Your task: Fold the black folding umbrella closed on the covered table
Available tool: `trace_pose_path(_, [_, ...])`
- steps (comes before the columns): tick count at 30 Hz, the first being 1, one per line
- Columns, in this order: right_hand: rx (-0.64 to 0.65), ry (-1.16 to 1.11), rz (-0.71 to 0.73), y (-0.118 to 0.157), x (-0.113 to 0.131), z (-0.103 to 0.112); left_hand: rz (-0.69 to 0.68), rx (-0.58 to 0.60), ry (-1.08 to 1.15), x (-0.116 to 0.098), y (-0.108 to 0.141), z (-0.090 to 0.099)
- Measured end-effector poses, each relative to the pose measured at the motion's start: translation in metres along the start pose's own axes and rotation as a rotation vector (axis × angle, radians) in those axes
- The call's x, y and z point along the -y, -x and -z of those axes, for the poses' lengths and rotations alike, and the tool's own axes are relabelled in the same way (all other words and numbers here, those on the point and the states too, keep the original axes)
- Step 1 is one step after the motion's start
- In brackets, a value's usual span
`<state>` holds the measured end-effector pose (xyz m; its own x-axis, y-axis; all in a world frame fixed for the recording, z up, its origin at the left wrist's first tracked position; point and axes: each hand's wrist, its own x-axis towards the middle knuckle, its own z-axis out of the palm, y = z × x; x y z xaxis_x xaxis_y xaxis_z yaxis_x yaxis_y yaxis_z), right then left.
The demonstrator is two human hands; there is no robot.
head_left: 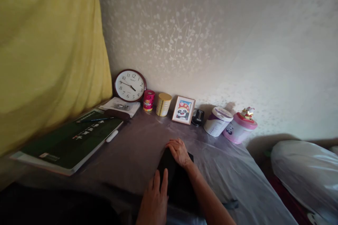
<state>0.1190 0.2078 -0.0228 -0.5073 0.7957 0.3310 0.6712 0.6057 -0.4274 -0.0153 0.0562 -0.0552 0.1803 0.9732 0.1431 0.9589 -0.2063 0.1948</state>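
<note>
A black item (179,186), perhaps folded cloth or a bag, lies near the front of the grey-covered table (137,147). My right hand (179,152) rests on its far end, palm down, fingers bent slightly over the top edge. Along its left side is my left hand (155,197), fingers extended and a little apart, touching the dark surface. Neither hand wraps round anything. The lower part of the black item is partly hidden by my right forearm.
Against the wall stand a clock (130,85), a pink can (149,100), a yellow-lidded can (163,104), a framed panda picture (183,110), a small black device (198,117) and two tubs (218,121). A green book (71,140) lies left; a plastic-wrapped bundle (306,175) sits right.
</note>
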Motion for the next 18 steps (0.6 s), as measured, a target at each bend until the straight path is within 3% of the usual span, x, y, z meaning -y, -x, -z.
trace_pose_path(4, [-0.026, -0.048, -0.095, -0.013, -0.017, -0.003, 0.01, 0.124, 0.042, -0.005, -0.002, 0.019])
trace_pose_path(8, [-0.193, -0.073, -0.333, -0.008, -0.029, 0.005, 0.008, 0.113, 0.024, -0.007, -0.002, 0.023])
trace_pose_path(13, [-0.37, -0.045, -0.62, 0.045, -0.039, 0.031, -0.01, 0.02, 0.018, -0.007, 0.003, 0.021])
trace_pose_path(18, [-0.268, -0.426, -0.877, 0.098, -0.022, 0.038, -0.025, 0.045, 0.097, -0.004, 0.007, 0.029])
